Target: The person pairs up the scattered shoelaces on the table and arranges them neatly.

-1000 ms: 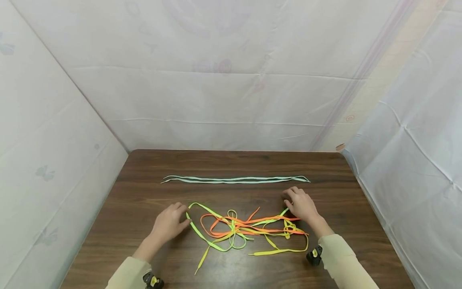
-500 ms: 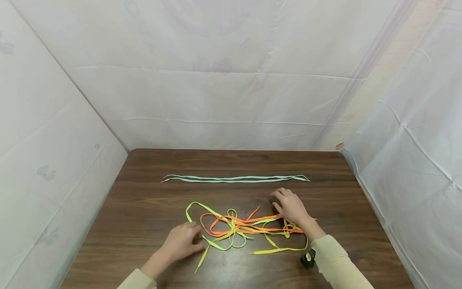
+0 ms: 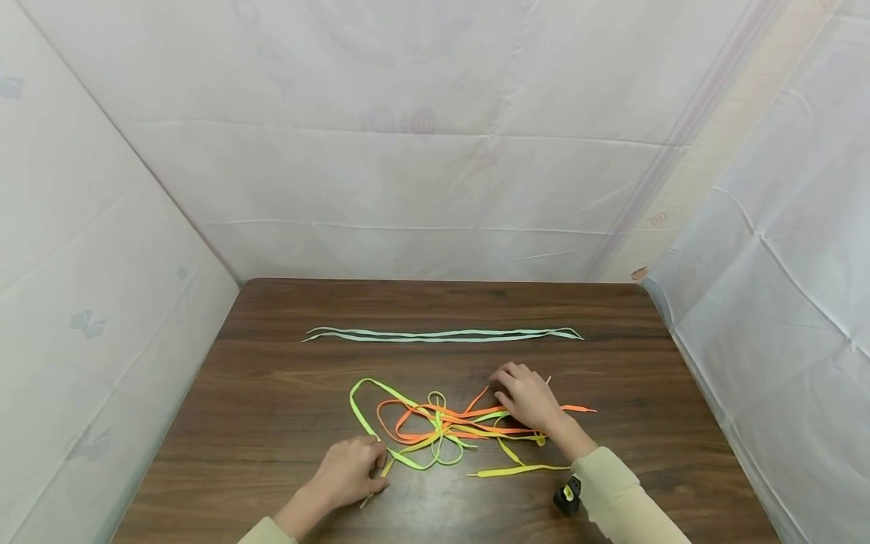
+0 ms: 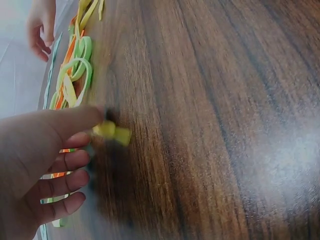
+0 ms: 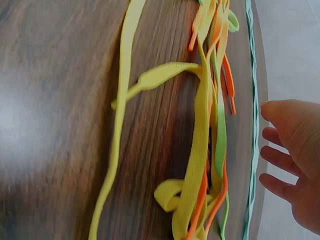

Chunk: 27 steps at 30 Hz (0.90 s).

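Note:
My left hand (image 3: 349,470) is at the near left of a tangle of flat shoelaces. Its thumb and index finger pinch a yellow shoelace (image 4: 117,134) close to its end, and the other fingers are loosely bent. My right hand (image 3: 530,399) hovers over the tangle's right part, fingers relaxed and holding nothing, close to an orange shoelace (image 3: 579,409). In the right wrist view, space shows between its thumb and fingers. A lime green shoelace (image 3: 355,404) loops out at the left of the heap. The middle, where the laces cross, is partly hidden by my right hand.
Beyond the tangle, a pale mint shoelace (image 3: 435,340) lies doubled and straight across the dark wooden table (image 3: 272,393). White sheeting (image 3: 408,189) encloses the table's back and sides. A black wrist device (image 3: 567,496) is on my right sleeve.
My left hand leaves the lime green loop, moves nearer and right, and takes hold of the yellow lace's end. My right hand shifts left over the tangle, uncovering the orange lace's right end.

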Motion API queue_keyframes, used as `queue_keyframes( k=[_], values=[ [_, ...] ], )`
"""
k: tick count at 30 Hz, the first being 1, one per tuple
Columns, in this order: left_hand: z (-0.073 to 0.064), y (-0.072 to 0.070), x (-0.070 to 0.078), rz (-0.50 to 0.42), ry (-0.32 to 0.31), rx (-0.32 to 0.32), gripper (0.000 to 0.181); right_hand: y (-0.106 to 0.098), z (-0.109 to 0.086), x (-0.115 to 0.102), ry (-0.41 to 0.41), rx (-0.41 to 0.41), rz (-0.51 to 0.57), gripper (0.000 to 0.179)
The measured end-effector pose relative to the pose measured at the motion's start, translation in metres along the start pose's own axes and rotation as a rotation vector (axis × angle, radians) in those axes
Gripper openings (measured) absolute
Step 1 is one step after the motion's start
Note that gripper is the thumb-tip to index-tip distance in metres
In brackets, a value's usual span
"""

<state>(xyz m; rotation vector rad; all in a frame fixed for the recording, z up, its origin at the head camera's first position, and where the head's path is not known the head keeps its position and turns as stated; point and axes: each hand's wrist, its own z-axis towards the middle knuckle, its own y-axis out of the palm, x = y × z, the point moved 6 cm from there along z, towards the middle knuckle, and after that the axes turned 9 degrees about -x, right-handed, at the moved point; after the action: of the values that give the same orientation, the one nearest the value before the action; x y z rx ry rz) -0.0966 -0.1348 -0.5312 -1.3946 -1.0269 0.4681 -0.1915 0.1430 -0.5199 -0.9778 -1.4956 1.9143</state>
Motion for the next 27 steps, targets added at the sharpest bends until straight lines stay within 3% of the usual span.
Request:
queue_keyframes(
  k=[7,14,19,27],
  values=[
    [0.002,0.001,-0.001,-0.055,-0.022,-0.038,0.027,0.003,0.003,-0.017,-0.052,0.003,0.015,0.020],
    [0.004,0.003,-0.003,-0.063,-0.038,-0.031,0.026,0.008,0.005,-0.030,-0.077,-0.036,0.026,0.019],
    [0.006,-0.001,-0.003,-0.052,-0.046,-0.023,0.023,0.009,0.005,-0.040,-0.117,-0.019,0.023,0.019],
    [0.007,-0.020,-0.001,-0.018,-0.024,0.092,0.020,0.012,0.007,-0.058,-0.156,-0.051,0.042,0.016]
  ],
)
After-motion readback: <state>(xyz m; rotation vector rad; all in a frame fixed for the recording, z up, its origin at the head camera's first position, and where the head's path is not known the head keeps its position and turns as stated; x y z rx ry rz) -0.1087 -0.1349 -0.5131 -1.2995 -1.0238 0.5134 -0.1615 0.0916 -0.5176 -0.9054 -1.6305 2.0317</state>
